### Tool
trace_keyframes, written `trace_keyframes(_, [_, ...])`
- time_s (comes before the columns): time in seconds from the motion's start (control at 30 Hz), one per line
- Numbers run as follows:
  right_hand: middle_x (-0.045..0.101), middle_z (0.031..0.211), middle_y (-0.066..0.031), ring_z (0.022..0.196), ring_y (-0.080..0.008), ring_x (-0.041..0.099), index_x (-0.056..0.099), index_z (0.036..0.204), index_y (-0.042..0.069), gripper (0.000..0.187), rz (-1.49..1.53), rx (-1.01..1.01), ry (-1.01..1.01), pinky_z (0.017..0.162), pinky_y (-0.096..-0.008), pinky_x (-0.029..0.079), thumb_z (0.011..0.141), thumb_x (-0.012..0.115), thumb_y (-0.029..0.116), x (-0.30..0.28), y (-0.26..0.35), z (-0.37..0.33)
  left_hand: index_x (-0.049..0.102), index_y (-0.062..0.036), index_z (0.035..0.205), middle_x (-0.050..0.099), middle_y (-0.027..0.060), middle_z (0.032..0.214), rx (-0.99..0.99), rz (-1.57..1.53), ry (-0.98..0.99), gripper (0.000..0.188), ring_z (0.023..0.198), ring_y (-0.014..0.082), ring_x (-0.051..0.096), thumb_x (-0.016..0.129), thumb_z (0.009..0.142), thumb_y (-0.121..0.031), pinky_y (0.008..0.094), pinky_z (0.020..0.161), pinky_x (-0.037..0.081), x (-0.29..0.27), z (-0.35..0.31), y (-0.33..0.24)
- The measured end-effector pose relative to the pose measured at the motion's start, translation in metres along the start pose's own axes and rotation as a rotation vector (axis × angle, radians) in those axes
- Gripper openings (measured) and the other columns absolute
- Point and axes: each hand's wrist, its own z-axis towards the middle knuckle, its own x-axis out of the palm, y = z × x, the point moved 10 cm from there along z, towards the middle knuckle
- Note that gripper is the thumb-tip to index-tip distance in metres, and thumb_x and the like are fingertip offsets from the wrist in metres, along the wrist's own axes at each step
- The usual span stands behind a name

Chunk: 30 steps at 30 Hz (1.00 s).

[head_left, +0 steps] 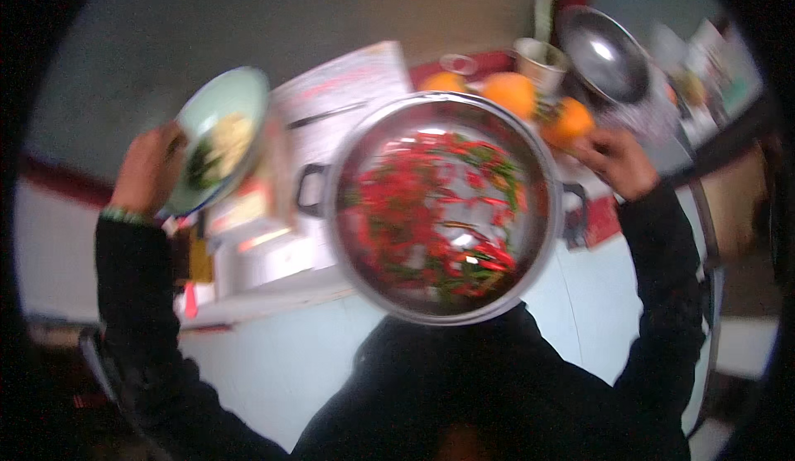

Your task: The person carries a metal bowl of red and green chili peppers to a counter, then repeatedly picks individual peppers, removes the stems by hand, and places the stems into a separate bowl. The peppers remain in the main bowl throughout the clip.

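A wide metal pot [356, 287] with black side handles stands in front of me. Chopped red and green chili peppers [414, 213] lie in it. My left hand [149, 167] grips the rim of a pale green bowl [252, 97], held tilted left of the pot. Inside the bowl are pale yellowish pieces [232, 138] and dark green bits [201, 165], too blurred to name. Beyond the pot's right handle, my right hand [617, 163] has its fingers bent together against the lower edge of an orange [570, 123]. Whether they pinch it or something beside it is unclear.
More oranges [509, 93] sit behind the pot by a pale cup [542, 68]. At the back right stands a round metal pan or lid [604, 55] near a clear plastic bag [646, 117]. A printed sheet [348, 84] with a dark, thin stick [327, 115] lies behind the pot.
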Motion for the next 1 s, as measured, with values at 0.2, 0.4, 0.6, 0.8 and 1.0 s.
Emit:
trace_keyframes(0.2, [0.063,0.074,-0.0169,0.070,-0.0299,0.063,0.066,0.083,0.004,0.009,-0.388,-0.187,0.059,0.068,-0.0359,0.050,0.079,0.059,0.008,0.024,0.020,0.018,0.061,-0.0036,0.089,0.060,0.0178,0.091,-0.072,0.209,0.240,0.013,0.085,0.0340,0.061,0.057,0.077,-0.003,0.0416,0.073,0.050,0.018,0.010,-0.003])
trace_keyframes(0.4, [0.063,0.077,-0.0172,0.076,-0.0298,0.064,0.066,0.083,0.007,0.009,-0.424,-0.240,0.082,0.073,-0.0372,0.051,0.078,0.059,0.008,0.042,0.017,0.030,0.062,-0.0074,0.094,0.061,0.0133,0.094,-0.033,0.425,0.157,0.014,0.085,0.0308,0.062,0.056,0.081,-0.009,0.0405,0.074,0.051,0.027,0.005,0.010])
trace_keyframes(0.6, [0.064,0.091,-0.0162,0.080,-0.0275,0.064,0.060,0.104,0.002,0.022,-0.311,-0.239,-0.016,0.076,-0.0357,0.052,0.083,0.053,0.000,0.026,0.034,0.027,0.056,-0.0107,0.111,0.058,0.0127,0.106,-0.130,0.441,-0.024,0.024,0.086,0.0263,0.062,0.052,0.087,-0.011,0.0371,0.071,0.054,-0.016,-0.012,-0.006])
trace_keyframes(0.8, [0.062,0.093,-0.0138,0.083,-0.0187,0.063,0.059,0.105,-0.002,0.020,-0.074,-0.238,-0.164,0.072,-0.0298,0.052,0.088,0.048,0.001,0.009,0.057,0.012,0.060,-0.0053,0.107,0.063,0.0138,0.100,0.284,-0.284,-0.219,0.037,0.087,0.0259,0.062,0.059,0.072,0.005,0.0357,0.076,0.052,-0.052,-0.089,-0.177])
trace_keyframes(1.0, [0.055,0.112,-0.0211,0.104,-0.0352,0.055,0.050,0.117,-0.001,0.036,-0.481,-0.383,0.141,0.090,-0.0383,0.046,0.081,0.049,-0.001,0.085,0.098,0.023,0.059,-0.0046,0.099,0.058,0.0111,0.107,0.530,-0.627,0.077,0.027,0.098,0.0253,0.055,0.056,0.072,-0.010,0.0397,0.092,0.041,0.042,-0.097,-0.256])
